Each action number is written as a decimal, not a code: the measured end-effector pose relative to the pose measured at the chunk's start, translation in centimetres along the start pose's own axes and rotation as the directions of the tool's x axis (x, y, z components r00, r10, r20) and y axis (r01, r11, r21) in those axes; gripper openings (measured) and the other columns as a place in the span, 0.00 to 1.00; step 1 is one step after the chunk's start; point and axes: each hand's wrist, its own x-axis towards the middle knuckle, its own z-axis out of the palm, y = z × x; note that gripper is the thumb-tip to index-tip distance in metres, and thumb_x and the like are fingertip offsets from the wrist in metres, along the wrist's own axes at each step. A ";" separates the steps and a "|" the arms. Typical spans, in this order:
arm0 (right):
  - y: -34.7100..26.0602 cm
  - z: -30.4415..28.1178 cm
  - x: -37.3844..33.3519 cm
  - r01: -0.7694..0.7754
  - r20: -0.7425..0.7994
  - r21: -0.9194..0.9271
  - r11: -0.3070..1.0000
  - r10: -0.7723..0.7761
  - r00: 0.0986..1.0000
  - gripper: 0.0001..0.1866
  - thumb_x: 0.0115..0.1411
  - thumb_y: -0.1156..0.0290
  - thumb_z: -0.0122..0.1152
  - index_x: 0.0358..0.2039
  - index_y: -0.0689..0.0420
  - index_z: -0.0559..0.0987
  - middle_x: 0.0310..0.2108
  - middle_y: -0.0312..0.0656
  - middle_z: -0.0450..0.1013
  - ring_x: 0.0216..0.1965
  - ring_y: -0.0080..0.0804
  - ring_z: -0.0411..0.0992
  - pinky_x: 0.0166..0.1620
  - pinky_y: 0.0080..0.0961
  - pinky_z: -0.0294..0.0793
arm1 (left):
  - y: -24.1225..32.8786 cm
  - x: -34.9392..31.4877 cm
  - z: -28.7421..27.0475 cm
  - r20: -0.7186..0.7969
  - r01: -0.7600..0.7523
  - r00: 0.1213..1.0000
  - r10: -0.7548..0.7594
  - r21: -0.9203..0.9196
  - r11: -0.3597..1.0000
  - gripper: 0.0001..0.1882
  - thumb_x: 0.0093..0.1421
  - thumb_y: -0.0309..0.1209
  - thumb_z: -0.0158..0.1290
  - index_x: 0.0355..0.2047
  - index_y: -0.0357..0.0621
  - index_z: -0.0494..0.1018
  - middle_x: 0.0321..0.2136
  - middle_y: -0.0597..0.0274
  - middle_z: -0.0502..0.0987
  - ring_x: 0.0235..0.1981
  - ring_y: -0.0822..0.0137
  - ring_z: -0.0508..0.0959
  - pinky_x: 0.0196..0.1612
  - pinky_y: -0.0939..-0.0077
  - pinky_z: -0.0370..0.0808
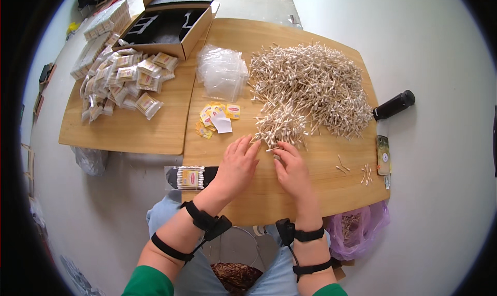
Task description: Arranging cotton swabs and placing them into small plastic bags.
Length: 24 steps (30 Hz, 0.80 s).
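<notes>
Here, both hands are laid on the wooden tabletop (310,187) at the near edge of a big heap of cotton swabs (310,89). The left hand (237,166) is spread flat, fingers open, palm down, with nothing gripped. The right hand (292,169) is loosely curled, its fingertips touching a small bunch of swabs (279,128) drawn out from the heap; whether any swab is actually pinched cannot be told.

A risk can be judged from this: the swabs lie tangled and crosswise, so a bunch raked toward the body could be dragged unevenly, and loose ones could be rolled off the near edge. A few stray swabs (365,173) are already scattered near the right edge, beside a phone (383,153).

As for containers, a stack of clear zip bags (221,71) is seen empty just left of the heap, with small yellow labels (215,119) in front of it. Filled swab packets (127,81) are piled on the left tabletop. An open cardboard box (171,29) behind them shows a dark inside; its contents cannot be made out. A purple plastic bag (357,228) hangs below the near right corner, and one filled packet (190,178) rests left of the left hand.
</notes>
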 end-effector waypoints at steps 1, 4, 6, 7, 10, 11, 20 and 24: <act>-0.2 -0.1 -0.3 -0.068 -0.013 0.143 0.987 0.071 0.997 0.15 0.52 0.79 0.63 0.42 0.62 0.78 0.50 0.50 0.70 0.54 0.49 0.68 0.57 0.37 0.68 | 0.1 0.1 0.4 0.010 -0.020 1.000 0.020 0.010 1.000 0.27 0.55 0.26 0.56 0.56 0.40 0.67 0.57 0.46 0.66 0.58 0.47 0.67 0.60 0.55 0.64; -0.2 -1.7 -0.9 -0.189 -0.076 0.105 0.976 0.197 0.977 0.17 0.52 0.77 0.64 0.44 0.58 0.80 0.54 0.49 0.68 0.58 0.50 0.65 0.58 0.38 0.67 | -0.3 -0.2 1.6 0.032 -0.028 0.999 0.027 0.045 0.999 0.28 0.55 0.26 0.56 0.58 0.43 0.67 0.58 0.46 0.66 0.60 0.47 0.66 0.61 0.56 0.64; -0.7 -2.2 -0.8 -0.093 -0.014 -0.056 0.994 0.092 0.996 0.18 0.53 0.76 0.64 0.46 0.57 0.80 0.56 0.50 0.67 0.59 0.50 0.64 0.59 0.40 0.66 | -0.5 -0.3 1.6 0.072 -0.097 0.993 0.089 0.120 0.988 0.24 0.57 0.26 0.54 0.56 0.43 0.69 0.57 0.47 0.67 0.60 0.48 0.66 0.61 0.57 0.64; -0.6 -2.3 -0.6 0.021 0.058 -0.218 0.976 -0.009 0.998 0.20 0.53 0.76 0.64 0.49 0.55 0.79 0.58 0.50 0.65 0.60 0.50 0.62 0.60 0.41 0.65 | -0.5 -0.4 1.6 0.080 -0.094 0.993 0.084 0.125 0.988 0.24 0.57 0.26 0.54 0.56 0.43 0.69 0.57 0.47 0.67 0.60 0.48 0.66 0.61 0.57 0.64; 1.8 -1.6 -0.6 0.157 0.091 -0.325 0.933 -0.135 0.987 0.26 0.53 0.75 0.64 0.55 0.55 0.76 0.61 0.51 0.62 0.62 0.53 0.58 0.63 0.44 0.61 | -0.3 -0.3 1.5 0.101 -0.149 0.986 0.133 0.167 0.975 0.21 0.56 0.26 0.53 0.52 0.41 0.72 0.56 0.49 0.69 0.60 0.50 0.66 0.62 0.58 0.64; 2.5 -1.9 -0.4 0.151 0.091 -0.318 0.936 -0.129 0.988 0.26 0.53 0.75 0.64 0.55 0.55 0.76 0.61 0.51 0.62 0.62 0.53 0.58 0.63 0.44 0.61 | -0.2 -0.2 1.4 0.110 -0.147 0.985 0.131 0.152 0.977 0.21 0.55 0.26 0.53 0.50 0.39 0.73 0.55 0.50 0.70 0.59 0.51 0.67 0.61 0.59 0.64; 2.2 -4.0 1.0 -0.021 -0.165 -0.364 0.931 -0.042 0.985 0.23 0.51 0.76 0.65 0.50 0.59 0.74 0.49 0.49 0.69 0.52 0.49 0.66 0.54 0.40 0.67 | -0.9 -0.2 0.0 0.088 -0.124 0.989 0.122 0.016 0.992 0.13 0.52 0.22 0.54 0.40 0.38 0.74 0.42 0.57 0.76 0.45 0.55 0.75 0.49 0.64 0.72; 1.1 -2.5 0.3 0.031 -0.050 -0.221 0.975 -0.043 0.998 0.16 0.50 0.76 0.66 0.41 0.58 0.75 0.39 0.45 0.70 0.43 0.46 0.67 0.46 0.39 0.68 | -0.1 0.5 0.4 0.019 0.018 1.000 -0.016 -0.064 0.998 0.07 0.52 0.20 0.54 0.33 0.40 0.72 0.34 0.57 0.75 0.37 0.53 0.74 0.42 0.63 0.72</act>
